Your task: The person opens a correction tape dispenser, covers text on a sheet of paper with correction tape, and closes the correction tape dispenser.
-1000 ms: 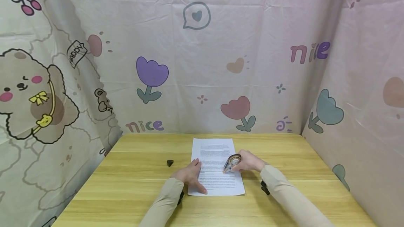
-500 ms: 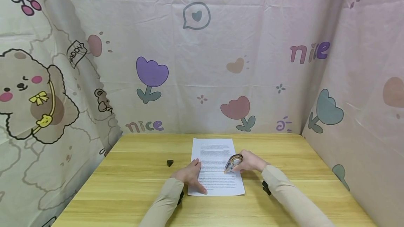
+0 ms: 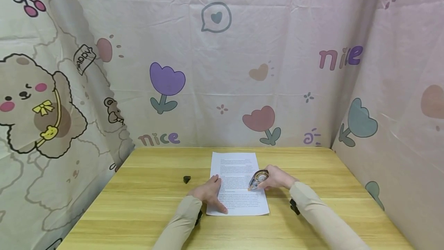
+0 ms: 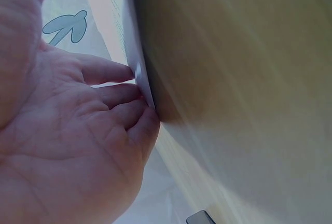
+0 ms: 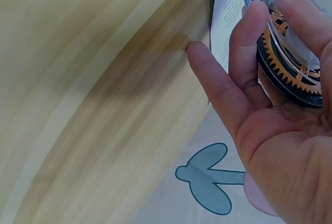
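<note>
A sheet of printed paper (image 3: 243,210) lies flat on the wooden table. My left hand (image 3: 207,192) rests on its left side, fingers and thumb spread across the edge; the left wrist view has the fingertips (image 4: 136,73) at the paper's border. Over the right half of the sheet, my right hand (image 3: 277,177) grips a clear-cased correction tape (image 3: 258,179), its tip tilted down onto the text. Orange gears show through the case of the correction tape (image 5: 290,63) in the right wrist view, with thumb and fingers round it and the outer fingers off it.
A small black cap-like piece (image 3: 187,179) lies on the table (image 3: 156,188) left of the paper. A patterned cloth (image 3: 222,68) hangs behind the table and along both sides. Each wrist carries a dark camera mount.
My right hand has slid the correction tape slightly to the right along the text. The left hand and the paper stay where they were.
</note>
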Demonstrator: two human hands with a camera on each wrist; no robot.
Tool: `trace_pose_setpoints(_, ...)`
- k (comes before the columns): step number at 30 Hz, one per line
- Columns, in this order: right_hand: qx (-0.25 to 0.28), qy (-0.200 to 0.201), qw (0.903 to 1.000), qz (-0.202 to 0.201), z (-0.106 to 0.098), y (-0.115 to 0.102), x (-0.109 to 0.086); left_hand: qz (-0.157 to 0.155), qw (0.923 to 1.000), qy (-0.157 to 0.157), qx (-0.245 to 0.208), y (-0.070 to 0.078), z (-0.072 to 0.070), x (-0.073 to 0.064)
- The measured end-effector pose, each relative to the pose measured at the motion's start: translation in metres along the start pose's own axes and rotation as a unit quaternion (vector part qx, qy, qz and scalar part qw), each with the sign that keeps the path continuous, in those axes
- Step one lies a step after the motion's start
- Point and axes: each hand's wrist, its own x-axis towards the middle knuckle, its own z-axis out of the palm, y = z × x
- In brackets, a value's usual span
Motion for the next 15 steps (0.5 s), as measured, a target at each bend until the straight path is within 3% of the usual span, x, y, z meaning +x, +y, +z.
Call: trace_pose_setpoints(15, -0.001, 0.002, 1.0000, 0.000, -0.0043, 0.0041, -0.0024, 0.005, 0.9999, -0.001, 0.012, -0.0015, 0.0012, 0.0015)
